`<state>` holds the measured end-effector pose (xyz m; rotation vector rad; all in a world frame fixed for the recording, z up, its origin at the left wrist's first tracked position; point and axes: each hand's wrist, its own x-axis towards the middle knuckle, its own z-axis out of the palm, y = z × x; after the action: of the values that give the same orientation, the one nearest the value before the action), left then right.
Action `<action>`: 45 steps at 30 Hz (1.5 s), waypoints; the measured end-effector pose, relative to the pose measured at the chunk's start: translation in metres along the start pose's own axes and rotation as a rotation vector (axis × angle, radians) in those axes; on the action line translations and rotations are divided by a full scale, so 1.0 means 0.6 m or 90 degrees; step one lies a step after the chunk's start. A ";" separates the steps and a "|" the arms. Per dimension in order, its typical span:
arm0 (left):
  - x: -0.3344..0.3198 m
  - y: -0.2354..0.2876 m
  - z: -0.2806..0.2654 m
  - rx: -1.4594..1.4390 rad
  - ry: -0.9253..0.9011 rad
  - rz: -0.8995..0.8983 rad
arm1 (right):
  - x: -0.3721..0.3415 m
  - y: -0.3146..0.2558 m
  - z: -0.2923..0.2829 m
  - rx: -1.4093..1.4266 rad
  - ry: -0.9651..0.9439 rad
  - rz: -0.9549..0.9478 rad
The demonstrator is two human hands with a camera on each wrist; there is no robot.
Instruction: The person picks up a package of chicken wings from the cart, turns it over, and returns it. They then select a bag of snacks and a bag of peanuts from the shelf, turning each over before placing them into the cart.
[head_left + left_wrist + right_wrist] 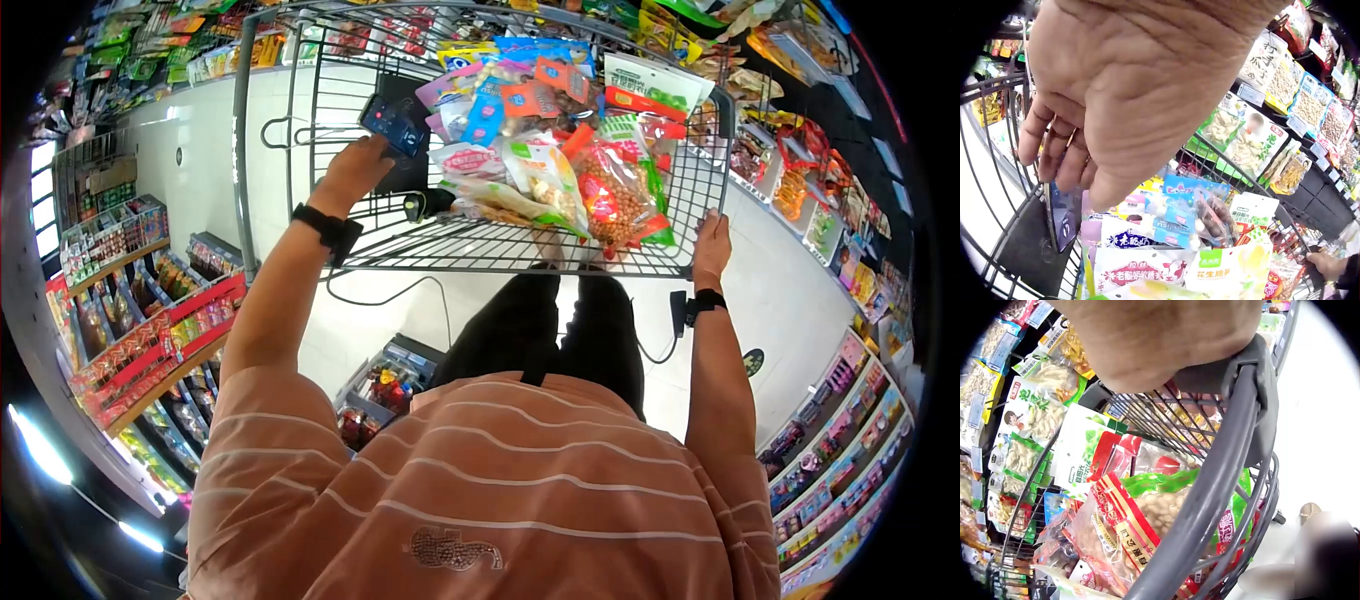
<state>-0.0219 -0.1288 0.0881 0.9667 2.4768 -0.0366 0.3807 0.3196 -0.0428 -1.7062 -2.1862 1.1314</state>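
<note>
My left hand (352, 175) (1129, 87) is over the left side of a wire cart (480, 270), its loosely bent fingers at the near edge of a dark phone (392, 125) (1064, 215); contact cannot be told. The phone leans by a black panel (1022, 250). My right hand (710, 245) (1327, 265) (1166, 344) grips the cart's near right corner, where a grey corner piece (1263, 406) shows; its fingertips are hidden in the right wrist view. Snack bags fill the cart's middle and right, among them a red-printed bag of nuts (610, 190) (1110, 537) and a white-green bag (655, 85).
Shelves of packaged snacks (790, 180) (1310, 106) (1022, 419) run along the far and right sides. Display racks (150, 330) stand at the left, and a low bin (385, 390) is on the floor beside my legs. A cable (400, 290) hangs below the cart.
</note>
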 end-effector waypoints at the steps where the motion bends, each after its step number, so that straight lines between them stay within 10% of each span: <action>1: 0.006 0.010 -0.008 0.012 -0.014 -0.005 | 0.002 0.003 0.001 0.003 -0.004 0.012; 16: 0.064 -0.010 -0.046 0.094 0.154 0.049 | -0.007 -0.016 -0.009 -0.056 -0.008 0.011; 45: 0.100 -0.071 -0.035 0.237 0.109 0.115 | -0.001 0.003 0.000 -0.052 0.011 0.016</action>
<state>-0.0965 -0.1187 0.0738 1.3966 2.5788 -0.3818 0.3826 0.3190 -0.0439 -1.7729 -2.2367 1.0426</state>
